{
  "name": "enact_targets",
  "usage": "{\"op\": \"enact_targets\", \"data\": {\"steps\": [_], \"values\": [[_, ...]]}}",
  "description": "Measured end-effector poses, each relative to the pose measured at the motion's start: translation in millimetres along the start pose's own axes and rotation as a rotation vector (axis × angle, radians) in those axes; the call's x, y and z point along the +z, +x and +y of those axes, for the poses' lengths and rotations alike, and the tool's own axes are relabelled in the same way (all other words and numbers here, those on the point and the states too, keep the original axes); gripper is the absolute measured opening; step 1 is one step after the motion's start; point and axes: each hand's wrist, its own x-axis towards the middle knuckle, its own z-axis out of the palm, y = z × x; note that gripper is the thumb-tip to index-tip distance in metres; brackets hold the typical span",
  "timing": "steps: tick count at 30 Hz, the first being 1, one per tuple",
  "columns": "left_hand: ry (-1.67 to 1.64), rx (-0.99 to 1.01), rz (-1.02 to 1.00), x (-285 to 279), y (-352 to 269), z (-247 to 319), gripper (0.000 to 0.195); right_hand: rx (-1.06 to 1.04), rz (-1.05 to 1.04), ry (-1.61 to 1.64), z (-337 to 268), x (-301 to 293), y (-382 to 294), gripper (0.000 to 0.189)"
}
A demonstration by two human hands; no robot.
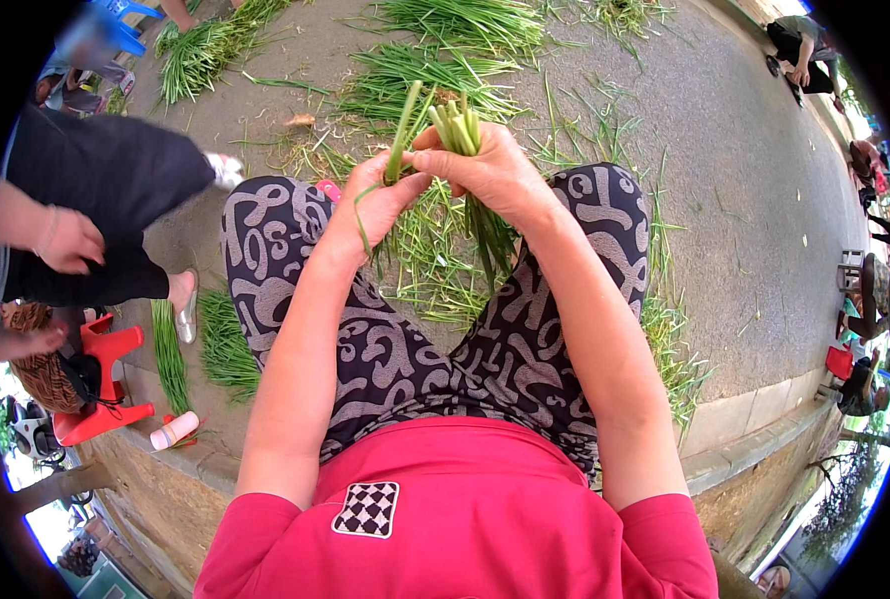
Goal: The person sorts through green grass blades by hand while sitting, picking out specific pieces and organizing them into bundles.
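Note:
My right hand (493,166) grips a bunch of green chive-like stalks (456,129). Their pale cut-looking ends point up, and the dark green leaves (486,236) hang below the fist. Close beside it, my left hand (379,198) holds a few stalks (404,131) upright between thumb and fingers. One thin leaf loops over the left wrist. The fingertips of both hands meet or nearly meet between my knees. Under them, loose trimmings (437,258) litter the ground between my legs.
Heaps of green stalks (430,78) lie ahead, with another pile (227,344) by my left knee. A person in dark clothes (100,172) is close on the left, near a red plastic stool (104,374) and a pink-and-white cylinder (175,430). A kerb (752,419) runs behind.

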Motion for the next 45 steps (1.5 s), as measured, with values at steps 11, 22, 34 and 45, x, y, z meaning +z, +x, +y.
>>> {"op": "enact_targets", "data": {"steps": [11, 22, 34, 45], "values": [[-0.153, 0.039, -0.128, 9.0, 0.7, 7.3, 0.027, -0.004, 0.05, 0.079, 3.4, 3.8, 3.4, 0.009], [-0.127, -0.088, -0.089, 2.7, -1.1, 6.1, 0.023, 0.006, 0.278, 0.414, -5.9, -28.0, 1.0, 0.015], [0.022, -0.071, -0.146, 7.6, -2.9, 12.4, 0.033, 0.032, 0.179, 0.383, -4.6, -31.3, -2.9, 0.019], [-0.067, -0.142, 0.02, 1.1, 2.0, 1.1, 0.029, -0.154, 0.472, 0.767, -2.4, -81.4, -7.0, 0.018]]}}
